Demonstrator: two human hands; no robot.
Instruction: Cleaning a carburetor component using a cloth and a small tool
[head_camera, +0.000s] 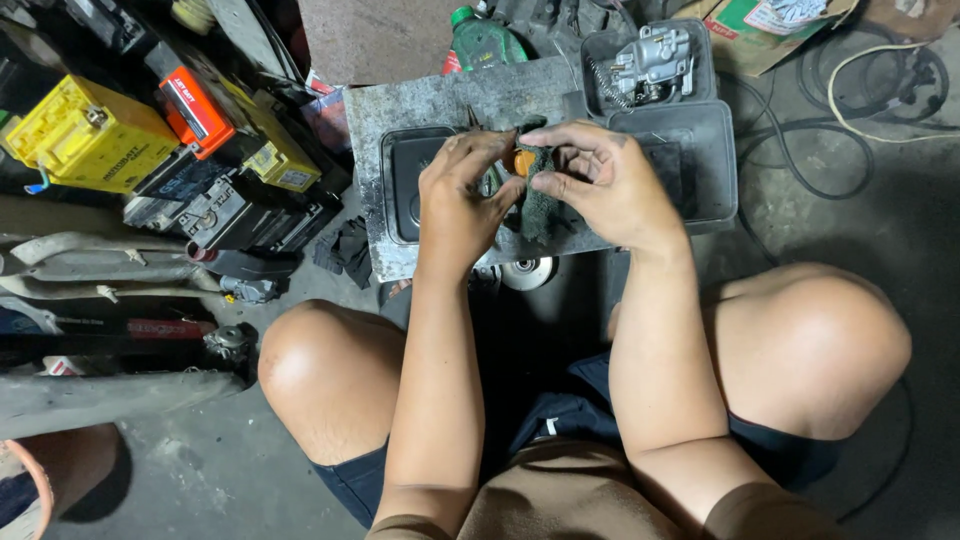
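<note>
1. Left of the metal slab (440, 100), I see batteries (90, 135) crowding its edge; floor beyond is cluttered.
2. My left hand (462, 195) pinches the dark rag (540, 205) over the slab.
3. My right hand (600, 180) grips that rag around an orange part (523, 162).
4. A gray tray (700, 170) overhangs the slab's right edge.

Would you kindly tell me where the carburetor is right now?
In the head view, the carburetor sits in the upper dark tray at top right, just beyond the right hand and right of the green bottle.
</note>
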